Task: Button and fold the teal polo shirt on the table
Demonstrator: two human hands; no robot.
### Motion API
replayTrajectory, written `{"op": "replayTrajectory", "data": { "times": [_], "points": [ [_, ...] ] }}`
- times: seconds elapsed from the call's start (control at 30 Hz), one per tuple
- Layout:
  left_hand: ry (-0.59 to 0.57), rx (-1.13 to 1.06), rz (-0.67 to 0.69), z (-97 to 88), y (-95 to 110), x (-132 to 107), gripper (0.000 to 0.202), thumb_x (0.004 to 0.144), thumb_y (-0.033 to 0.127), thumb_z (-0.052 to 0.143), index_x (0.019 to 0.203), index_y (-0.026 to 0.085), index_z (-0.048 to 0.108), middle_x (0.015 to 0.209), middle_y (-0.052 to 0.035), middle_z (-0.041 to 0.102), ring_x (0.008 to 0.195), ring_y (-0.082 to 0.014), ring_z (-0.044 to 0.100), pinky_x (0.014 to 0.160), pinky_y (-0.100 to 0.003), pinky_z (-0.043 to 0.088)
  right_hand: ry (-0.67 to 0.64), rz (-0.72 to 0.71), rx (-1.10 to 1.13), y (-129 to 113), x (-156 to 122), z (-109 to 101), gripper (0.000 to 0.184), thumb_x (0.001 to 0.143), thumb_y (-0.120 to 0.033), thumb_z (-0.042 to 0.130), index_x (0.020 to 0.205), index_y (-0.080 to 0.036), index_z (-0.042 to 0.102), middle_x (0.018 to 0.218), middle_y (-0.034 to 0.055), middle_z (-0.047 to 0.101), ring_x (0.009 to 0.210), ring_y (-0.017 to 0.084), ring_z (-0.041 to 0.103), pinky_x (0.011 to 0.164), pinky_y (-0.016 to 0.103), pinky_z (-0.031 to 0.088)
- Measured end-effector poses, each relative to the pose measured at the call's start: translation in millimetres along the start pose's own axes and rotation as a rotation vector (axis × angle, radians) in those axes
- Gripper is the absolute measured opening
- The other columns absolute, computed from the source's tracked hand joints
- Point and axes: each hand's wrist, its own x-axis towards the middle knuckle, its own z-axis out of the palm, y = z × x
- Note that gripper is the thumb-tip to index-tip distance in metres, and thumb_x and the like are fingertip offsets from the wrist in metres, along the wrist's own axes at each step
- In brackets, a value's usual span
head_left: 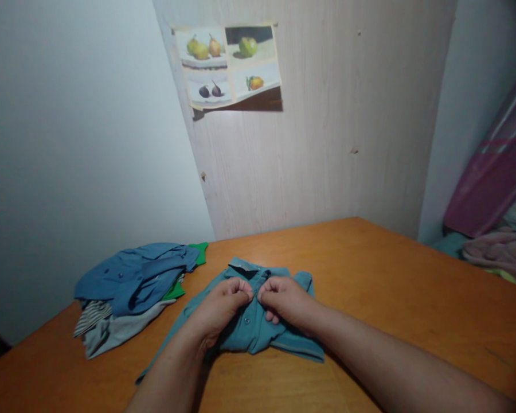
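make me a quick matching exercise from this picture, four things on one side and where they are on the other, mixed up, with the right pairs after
Things
1. teal shirt
2. blue garment
3. striped cloth
4. fruit pictures

Places
A. poking out beneath the pile's topmost piece
B. up on the wall panel
C. at the fingertips of the left hand and right hand
D. on top of the clothes pile

Pairs: 1-C, 2-D, 3-A, 4-B

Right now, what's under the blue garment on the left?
Grey cloth, striped cloth and green cloth stick out from beneath the blue garment; whatever else lies under it is covered.
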Motion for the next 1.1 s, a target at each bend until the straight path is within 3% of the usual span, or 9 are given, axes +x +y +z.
{"op": "replayTrajectory", "data": {
  "times": [0.37, 0.6, 0.83, 1.1],
  "points": [
    [-0.015, 0.001, 0.024, 0.5, -2.4, 1.3, 0.028, 0.069, 0.037, 0.075, 0.078, 0.017, 0.058, 0.063, 0.006, 0.05, 0.055, -0.009, 0.041, 0.053, -0.022, 0.028, 0.035, 0.003, 0.144, 4.5, 1.3, 1.9, 0.008, 0.082, -0.019, 0.065, 0.078, -0.018, 0.058, 0.05, -0.0048, 0.059, 0.041, 0.008, 0.052, 0.042, 0.017, 0.039],
    [-0.046, -0.033, 0.005, -1.8, -3.5, 2.9, 0.026, 0.071, 0.036, 0.074, 0.079, 0.017, 0.058, 0.063, 0.0053, 0.05, 0.055, -0.0087, 0.04, 0.054, -0.021, 0.027, 0.026, -0.052, 0.187, 3.5, 0.2, 0.6, 0.002, 0.084, -0.018, 0.062, 0.084, -0.018, 0.06, 0.057, -0.0034, 0.063, 0.045, 0.008, 0.054, 0.045, 0.017, 0.041],
    [-0.053, -0.053, 0.008, -3.0, -1.7, 1.8, 0.029, 0.07, 0.038, 0.076, 0.078, 0.017, 0.059, 0.062, 0.0053, 0.049, 0.055, -0.0087, 0.039, 0.052, -0.021, 0.026, -0.069, -0.035, 0.228, 5.8, -0.2, -2.0, 0.008, 0.082, -0.023, 0.064, 0.084, -0.017, 0.06, 0.058, -0.0013, 0.066, 0.046, 0.009, 0.056, 0.047, 0.018, 0.042],
    [-0.044, -0.036, 0.039, 0.5, -3.2, 1.9, 0.025, 0.072, 0.036, 0.073, 0.079, 0.017, 0.057, 0.063, 0.0056, 0.049, 0.055, -0.0088, 0.039, 0.053, -0.021, 0.028, -0.076, -0.031, 0.228, 7.5, 3.4, -4.2, 0.005, 0.078, -0.02, 0.062, 0.076, -0.018, 0.058, 0.051, -0.0043, 0.06, 0.041, 0.007, 0.051, 0.041, 0.017, 0.038]
  ]
}}
